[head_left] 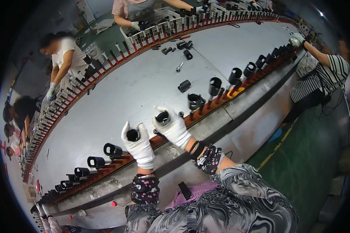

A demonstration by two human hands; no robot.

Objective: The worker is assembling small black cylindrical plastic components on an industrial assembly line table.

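Note:
In a white glove, my left hand [141,149] curls around a black hollow cylinder [133,135], its round mouth facing up. My gloved right hand [175,131] grips another black hollow cylinder [162,117], also mouth up, just right of the first. Both hands are over the near rack [200,115], a brown strip of upright pegs along the table edge. Left of my hands, black cylinders [112,149] sit on the pegs. To the right, a black ring-shaped part [194,101] and more cylinders [215,86] stand on theirs. The gloves hide the lower ends of both held pieces.
The grey metal table [105,112] carries loose black cylinders [184,86] and a small metal fitting [179,67]. A curved far rack [122,54] of pegs rims it. White crates [163,19] stand behind. A person in stripes [319,79] works at right; others work across the table.

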